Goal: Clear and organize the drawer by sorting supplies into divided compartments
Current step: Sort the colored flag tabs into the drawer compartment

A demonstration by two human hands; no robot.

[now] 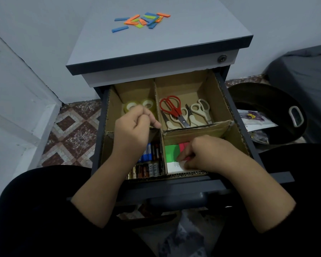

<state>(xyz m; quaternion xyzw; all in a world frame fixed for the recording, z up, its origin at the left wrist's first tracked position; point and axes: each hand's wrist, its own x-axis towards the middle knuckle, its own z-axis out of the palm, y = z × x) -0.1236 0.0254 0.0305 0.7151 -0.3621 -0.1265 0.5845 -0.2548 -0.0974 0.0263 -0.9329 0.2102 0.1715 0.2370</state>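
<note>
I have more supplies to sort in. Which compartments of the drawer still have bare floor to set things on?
The far-left compartment is bare behind the tape rolls, and the far-right one behind the scissors. The near-left one is packed with batteries. In the near-right one, the right hand covers much of the floor beside the sticky notes.

Pale grey-blue cabinet top (174, 32), dark navy edge band. Scattered strips (143, 20) — blue, orange, lime green. Brown corrugated cardboard dividers (196, 129) inside the dark drawer (174, 188). Red-handled scissors (171, 106) among cream-handled scissors (199, 112). Clear, yellowish tape rolls (132, 105). Sticky notes (171, 152) — bright green, pink, white. Batteries (150, 164) in copper, black, blue, silver. Floor tiles (74, 132) in maroon-and-white diamond pattern. Black sleeves (35, 210).
</note>
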